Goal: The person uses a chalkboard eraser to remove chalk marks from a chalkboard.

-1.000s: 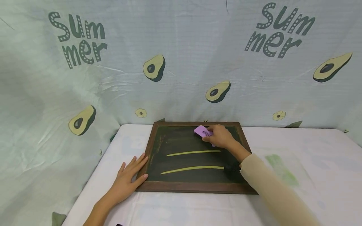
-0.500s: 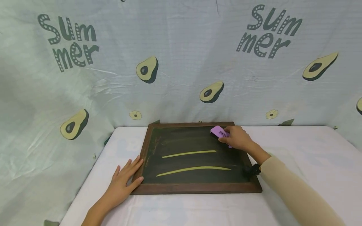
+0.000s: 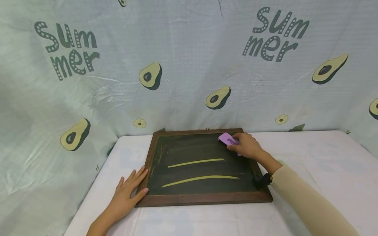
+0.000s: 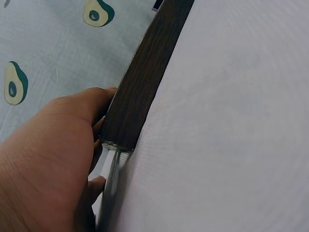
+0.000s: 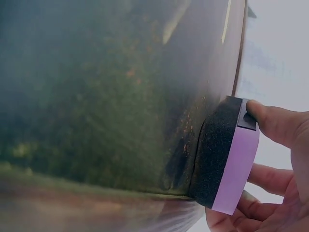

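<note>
A wood-framed chalkboard [image 3: 203, 198] lies flat on the white table, with two yellow chalk lines [image 3: 196, 162] across its dark face. My right hand [image 3: 246, 146] grips a purple eraser [image 3: 228, 140] and presses it on the board's upper right part; in the right wrist view the eraser [image 5: 227, 154] shows a dark felt underside against the board [image 5: 106, 96]. My left hand [image 3: 130, 191] lies flat with straight fingers on the table, against the frame's lower left corner. In the left wrist view the left hand [image 4: 53, 154] touches the frame edge [image 4: 140, 82].
A pale cloth backdrop [image 3: 189, 65] printed with avocados and "Summer" hangs right behind the board and wraps round the left side. The white tablecloth [image 3: 319, 157] spreads to the right of the board. A black wrist strap [image 3: 262, 180] sits on my right forearm.
My right hand slid the eraser from the board's upper middle to its upper right. The left hand stayed against the frame's corner. The view shifted slightly.
</note>
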Tool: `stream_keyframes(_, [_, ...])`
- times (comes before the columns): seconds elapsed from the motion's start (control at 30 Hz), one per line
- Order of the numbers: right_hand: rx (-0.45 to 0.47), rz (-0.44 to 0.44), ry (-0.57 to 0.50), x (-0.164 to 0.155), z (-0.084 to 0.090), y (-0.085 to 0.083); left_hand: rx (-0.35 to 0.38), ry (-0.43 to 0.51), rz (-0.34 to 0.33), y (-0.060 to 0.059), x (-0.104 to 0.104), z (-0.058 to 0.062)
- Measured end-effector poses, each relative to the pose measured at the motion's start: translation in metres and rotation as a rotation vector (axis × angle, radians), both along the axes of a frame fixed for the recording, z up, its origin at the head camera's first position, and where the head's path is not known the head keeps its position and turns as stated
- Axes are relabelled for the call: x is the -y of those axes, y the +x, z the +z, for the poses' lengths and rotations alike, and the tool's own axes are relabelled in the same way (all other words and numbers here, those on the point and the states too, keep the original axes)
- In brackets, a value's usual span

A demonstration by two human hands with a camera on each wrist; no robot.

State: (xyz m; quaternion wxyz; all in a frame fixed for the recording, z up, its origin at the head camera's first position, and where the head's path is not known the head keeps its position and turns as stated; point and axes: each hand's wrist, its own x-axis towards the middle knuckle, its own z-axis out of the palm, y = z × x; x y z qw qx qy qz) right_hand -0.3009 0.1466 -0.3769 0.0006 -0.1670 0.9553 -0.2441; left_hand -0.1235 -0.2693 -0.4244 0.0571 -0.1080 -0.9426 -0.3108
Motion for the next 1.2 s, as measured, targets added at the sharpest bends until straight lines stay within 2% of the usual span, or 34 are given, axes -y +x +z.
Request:
stream_keyframes(0.23, [-0.008, 0.017, 0.006, -0.001, 0.003, 0.006, -0.018, 0.023, -0.014, 0.002, -0.001, 0.001])
stream_keyframes(0.43, [-0.024, 0.023, 0.016, -0.001, 0.003, 0.009, -0.005, 0.014, -0.005, 0.001, 0.000, 0.001])
stream_keyframes(0.63, [-0.030, 0.008, 0.019, 0.001, 0.003, 0.006, -0.016, 0.013, -0.013, 0.000, 0.000, 0.001])
stream_keyframes(0.8, [0.005, 0.020, -0.007, 0.006, 0.003, 0.000, -0.014, 0.005, -0.013, 0.000, -0.001, 0.002])
stream_keyframes(1.2, [-0.001, 0.108, -0.022, 0.049, 0.002, -0.011, -0.031, 0.003, -0.010, 0.000, -0.002, 0.002])
